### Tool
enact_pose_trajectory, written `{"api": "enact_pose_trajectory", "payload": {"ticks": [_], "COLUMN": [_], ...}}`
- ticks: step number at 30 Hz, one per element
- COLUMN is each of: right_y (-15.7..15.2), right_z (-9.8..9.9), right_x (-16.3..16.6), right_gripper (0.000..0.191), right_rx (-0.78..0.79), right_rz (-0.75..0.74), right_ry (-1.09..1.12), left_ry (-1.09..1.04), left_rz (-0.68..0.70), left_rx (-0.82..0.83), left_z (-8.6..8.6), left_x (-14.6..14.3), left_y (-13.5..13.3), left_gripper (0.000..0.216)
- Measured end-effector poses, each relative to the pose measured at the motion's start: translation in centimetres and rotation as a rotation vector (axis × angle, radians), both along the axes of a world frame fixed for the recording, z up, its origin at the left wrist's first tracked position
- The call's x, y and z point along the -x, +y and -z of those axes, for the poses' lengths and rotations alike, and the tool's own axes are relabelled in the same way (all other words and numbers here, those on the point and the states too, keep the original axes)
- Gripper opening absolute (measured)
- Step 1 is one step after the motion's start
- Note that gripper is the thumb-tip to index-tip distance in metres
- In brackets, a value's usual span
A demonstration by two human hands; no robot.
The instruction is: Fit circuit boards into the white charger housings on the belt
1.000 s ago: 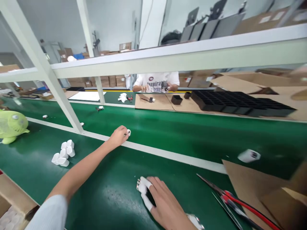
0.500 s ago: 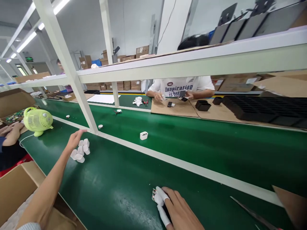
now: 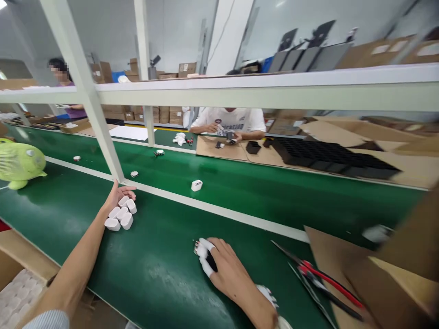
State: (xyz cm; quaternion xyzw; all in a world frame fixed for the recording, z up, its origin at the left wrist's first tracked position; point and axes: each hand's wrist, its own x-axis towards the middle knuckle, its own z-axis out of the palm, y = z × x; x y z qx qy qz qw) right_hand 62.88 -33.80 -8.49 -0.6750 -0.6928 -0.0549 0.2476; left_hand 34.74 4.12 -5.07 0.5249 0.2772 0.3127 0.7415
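Note:
My left hand (image 3: pixel 120 194) lies at the far side of a cluster of small white plastic cups (image 3: pixel 126 221), fingers stretched out and spread around its back edge, touching or very near it. My right hand (image 3: pixel 224 265) rests low over the green bench, with white covers on its thumb and index finger. Those two pinch a small white part with metal-looking tips (image 3: pixel 201 250); its exact kind is unclear. Part of another white object (image 3: pixel 267 294) shows beside my right wrist.
A white oval housing (image 3: pixel 196 185) stands beyond the pale strip (image 3: pixel 219 209). Red-and-black-handled tools (image 3: pixel 320 278) and cardboard (image 3: pixel 329 246) lie to the right. A green fan (image 3: pixel 22 162) and a shelf post (image 3: pixel 99 114) stand left. Opposite, a person (image 3: pixel 233 122) handles dark parts.
My left hand has come down from above the white cups to their far side, fingers spreading. My right hand still pinches the white part. The view has swung right, showing more of the tools.

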Motion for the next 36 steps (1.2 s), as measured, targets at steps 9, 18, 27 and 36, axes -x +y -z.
{"api": "enact_pose_trajectory", "payload": {"ticks": [9,18,27,36], "right_y": [-1.5,-0.4,-0.4,-0.8], "right_z": [-1.4,0.2,1.6,0.7], "right_x": [0.3,3.2,5.0,3.4], "right_gripper": [0.066,0.021,0.025,0.054], "right_rx": [0.073,0.135,0.158,-0.022], "right_rz": [0.067,0.186,0.265,0.187], "right_ry": [0.104,-0.240,-0.203,0.120], "left_ry": [0.448,0.682,0.377,0.363], "left_rz": [-0.139,0.083,0.363,0.292], "left_rx": [-0.743,-1.664,-1.469,-1.292], "left_z": [-6.2,-3.2,-2.5,1.5], "left_x": [1.1,3.5,-7.0,-12.4], "left_y": [-6.0,-13.3,-18.5,-19.9], "left_gripper": [0.048,0.026,0.020,0.020]}}
